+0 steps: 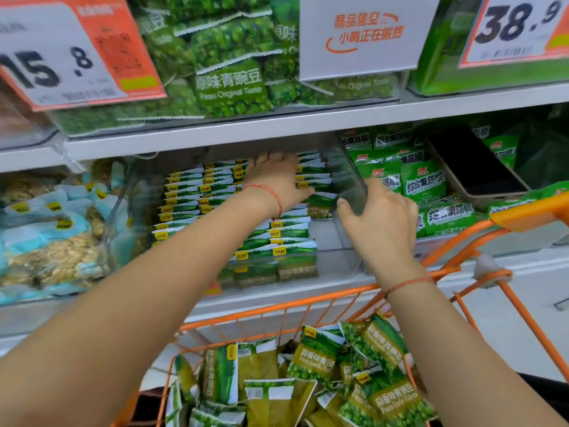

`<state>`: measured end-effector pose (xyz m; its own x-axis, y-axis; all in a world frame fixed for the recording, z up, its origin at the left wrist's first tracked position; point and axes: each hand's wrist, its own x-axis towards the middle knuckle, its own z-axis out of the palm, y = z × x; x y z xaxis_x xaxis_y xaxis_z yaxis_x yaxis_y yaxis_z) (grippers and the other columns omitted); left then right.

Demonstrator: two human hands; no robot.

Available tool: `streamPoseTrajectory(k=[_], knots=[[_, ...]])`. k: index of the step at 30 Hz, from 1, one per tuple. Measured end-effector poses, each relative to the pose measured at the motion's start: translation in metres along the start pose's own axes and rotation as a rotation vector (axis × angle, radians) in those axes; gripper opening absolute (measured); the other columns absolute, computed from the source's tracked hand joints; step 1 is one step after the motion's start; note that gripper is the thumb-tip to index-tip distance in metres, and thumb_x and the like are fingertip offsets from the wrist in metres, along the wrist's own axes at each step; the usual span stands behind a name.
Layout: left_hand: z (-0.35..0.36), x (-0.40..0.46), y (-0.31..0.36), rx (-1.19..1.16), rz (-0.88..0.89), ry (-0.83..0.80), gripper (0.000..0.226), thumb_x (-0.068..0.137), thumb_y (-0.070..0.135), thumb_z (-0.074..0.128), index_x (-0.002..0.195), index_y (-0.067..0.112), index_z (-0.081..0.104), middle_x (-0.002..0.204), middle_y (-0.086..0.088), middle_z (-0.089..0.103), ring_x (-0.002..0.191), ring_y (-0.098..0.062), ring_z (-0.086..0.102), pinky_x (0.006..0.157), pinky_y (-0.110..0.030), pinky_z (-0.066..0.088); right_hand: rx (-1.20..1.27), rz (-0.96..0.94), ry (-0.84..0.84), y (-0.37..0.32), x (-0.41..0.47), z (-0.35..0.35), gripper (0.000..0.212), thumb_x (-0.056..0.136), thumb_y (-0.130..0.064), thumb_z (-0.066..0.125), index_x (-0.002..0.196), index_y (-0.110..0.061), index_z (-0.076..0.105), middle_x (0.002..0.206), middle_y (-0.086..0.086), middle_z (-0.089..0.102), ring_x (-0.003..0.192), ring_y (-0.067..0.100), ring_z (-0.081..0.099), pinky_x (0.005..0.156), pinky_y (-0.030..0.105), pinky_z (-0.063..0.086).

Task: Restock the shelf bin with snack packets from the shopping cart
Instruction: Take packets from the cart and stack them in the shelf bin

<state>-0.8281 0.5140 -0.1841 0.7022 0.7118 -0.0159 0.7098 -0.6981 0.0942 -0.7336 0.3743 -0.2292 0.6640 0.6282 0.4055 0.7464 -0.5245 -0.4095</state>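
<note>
A clear shelf bin (331, 263) on the middle shelf holds rows of upright green-and-white pea snack packets (184, 192). My left hand (275, 180) reaches deep into the bin and rests on the packet tops, its fingertips hidden under the shelf above. My right hand (377, 221) grips the bin's clear right side wall (354, 183), thumb on the inside. Below, the orange shopping cart (277, 311) holds several loose green garlic-pea packets (317, 359).
The bin to the left holds pale blue snack packs (55, 241); the one to the right holds bright green packets (425, 183) and a dark tray (474, 167). The upper shelf carries green pea bags (231, 84), price cards and a white sign (366, 35). The cart handle (529, 211) stands at right.
</note>
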Motion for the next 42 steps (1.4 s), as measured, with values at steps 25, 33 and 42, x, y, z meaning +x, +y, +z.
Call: streamPoseTrajectory(k=[25, 33, 42], knots=[[0.095, -0.216, 0.045, -0.445, -0.162, -0.4, 0.06, 0.091, 0.039, 0.056, 0.138, 0.006, 0.038, 0.124, -0.015, 0.058, 0.107, -0.03, 0.059, 0.078, -0.031, 0.046, 0.383, 0.583, -0.488, 0.004, -0.149, -0.076, 0.027, 0.095, -0.027, 0.049, 0.085, -0.003, 0.056, 0.085, 0.017, 0.056, 0.091, 0.033, 0.054, 0.074, 0.035, 0.04], [0.111, -0.215, 0.04, -0.668, -0.2, -0.302, 0.032, 0.094, 0.028, 0.057, 0.118, 0.007, 0.055, 0.114, -0.011, 0.063, 0.107, -0.027, 0.058, 0.087, -0.03, 0.047, 0.016, 0.435, -0.707, 0.02, -0.152, -0.046, 0.071, 0.09, -0.036, 0.059, 0.145, -0.006, 0.028, 0.109, 0.008, 0.062, 0.099, 0.025, 0.06, 0.068, 0.028, 0.044], [0.117, -0.205, 0.035, -0.926, -0.3, -0.399, 0.039, 0.09, 0.022, 0.06, 0.123, 0.0, 0.058, 0.083, -0.005, 0.056, 0.084, -0.022, 0.056, 0.084, -0.035, 0.05, -0.312, 0.24, -0.733, 0.029, -0.151, -0.031, 0.082, 0.081, -0.066, 0.056, 0.134, -0.005, 0.042, 0.132, 0.01, 0.048, 0.115, 0.023, 0.053, 0.082, 0.031, 0.047]])
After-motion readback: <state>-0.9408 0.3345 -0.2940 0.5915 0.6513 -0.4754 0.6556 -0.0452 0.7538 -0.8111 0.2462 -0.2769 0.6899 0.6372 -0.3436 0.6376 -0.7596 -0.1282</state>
